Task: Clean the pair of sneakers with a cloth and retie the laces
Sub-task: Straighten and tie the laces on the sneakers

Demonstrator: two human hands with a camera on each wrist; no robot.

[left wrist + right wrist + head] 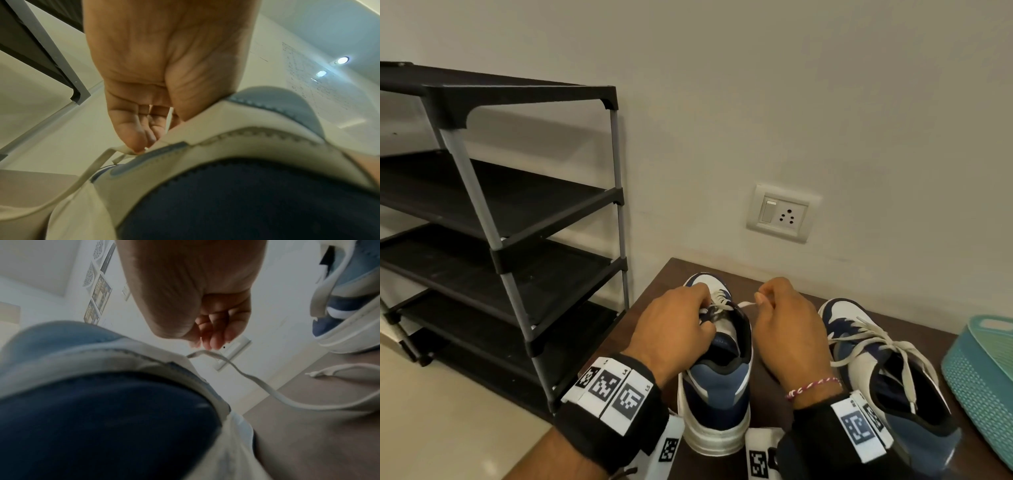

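Note:
Two blue, navy and white sneakers stand on a dark brown table. The left sneaker has its heel towards me. My left hand is curled over its tongue and pinches the white lace at the eyelets. My right hand pinches the other strand of that lace just right of the shoe; in the right wrist view this strand trails off across the table. The right sneaker lies beside my right wrist with its laces loose. No cloth is in view.
A teal plastic basket sits at the table's right edge. A black shoe rack with bare shelves stands on the floor to the left. A wall socket is behind the table, close to the sneakers' toes.

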